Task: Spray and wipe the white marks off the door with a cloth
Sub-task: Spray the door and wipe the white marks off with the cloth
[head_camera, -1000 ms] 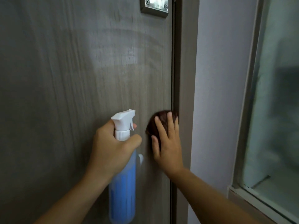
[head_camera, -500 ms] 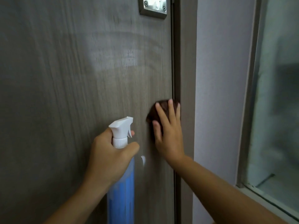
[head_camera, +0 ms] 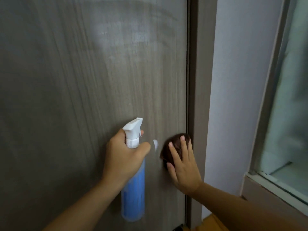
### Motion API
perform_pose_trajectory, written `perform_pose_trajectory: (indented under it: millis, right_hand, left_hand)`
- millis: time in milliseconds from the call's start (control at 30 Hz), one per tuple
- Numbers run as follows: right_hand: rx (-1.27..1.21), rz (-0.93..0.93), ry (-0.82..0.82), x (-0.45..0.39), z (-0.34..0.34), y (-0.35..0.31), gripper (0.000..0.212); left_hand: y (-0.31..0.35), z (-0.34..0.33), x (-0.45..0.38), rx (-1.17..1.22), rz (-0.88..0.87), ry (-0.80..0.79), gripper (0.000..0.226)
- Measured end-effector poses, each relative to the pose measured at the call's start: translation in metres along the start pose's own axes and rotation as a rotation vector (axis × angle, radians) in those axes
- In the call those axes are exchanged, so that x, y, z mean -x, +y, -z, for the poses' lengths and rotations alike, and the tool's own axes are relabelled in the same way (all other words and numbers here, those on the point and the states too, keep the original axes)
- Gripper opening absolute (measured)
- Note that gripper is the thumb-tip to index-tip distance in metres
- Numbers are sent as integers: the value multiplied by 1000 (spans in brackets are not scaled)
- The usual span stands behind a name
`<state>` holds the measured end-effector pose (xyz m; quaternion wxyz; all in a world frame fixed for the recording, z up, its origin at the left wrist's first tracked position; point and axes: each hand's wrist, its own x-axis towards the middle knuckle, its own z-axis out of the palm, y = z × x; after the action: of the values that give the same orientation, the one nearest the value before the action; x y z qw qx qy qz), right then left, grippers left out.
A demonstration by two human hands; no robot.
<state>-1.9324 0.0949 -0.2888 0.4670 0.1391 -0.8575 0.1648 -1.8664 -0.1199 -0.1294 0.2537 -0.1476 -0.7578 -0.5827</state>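
Straight fingers (head_camera: 183, 147) of the right hand (head_camera: 183, 167) pressed a dark brown cloth (head_camera: 173, 147) flat against the wood-grain door (head_camera: 66, 80), low at its right edge. The left hand (head_camera: 124, 157) gripped a spray bottle (head_camera: 133, 197) — blue liquid filling its clear body, white trigger head upward. A white mark (head_camera: 155, 145) sat between bottle and cloth; hazy smears showed in the upper centre of the frame.

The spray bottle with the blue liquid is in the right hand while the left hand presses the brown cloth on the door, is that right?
No, the hands are swapped. The head view shows the left hand gripping the spray bottle, while the right hand presses the brown cloth on the door.
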Motion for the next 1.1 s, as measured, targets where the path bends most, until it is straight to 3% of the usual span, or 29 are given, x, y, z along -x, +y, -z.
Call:
perform_pose_trajectory:
  millis: [133, 367, 500, 667, 833, 1100]
  right_hand:
    - [-79, -134, -3, 14, -9, -8, 60]
    - [-179, -195, 326, -100, 21, -55, 54]
    - [-161, -232, 414, -125, 20, -75, 55]
    - [-86, -66, 286, -56, -13, -53, 56]
    - [-44, -83, 108, 9, -27, -27, 59]
    - [-248, -320, 363, -123, 29, -66, 53]
  left_hand:
    - [-8, 4, 8, -30, 10, -17, 26]
    - [-15, 14, 10, -20, -36, -21, 34]
    - [-17, 20, 7, -28, -90, 3, 38]
    - [-15, 23, 6, -30, -106, -9, 31]
    - [-13, 21, 10, -17, -83, -40, 29]
    - [-18, 18, 8, -33, -66, -17, 30]
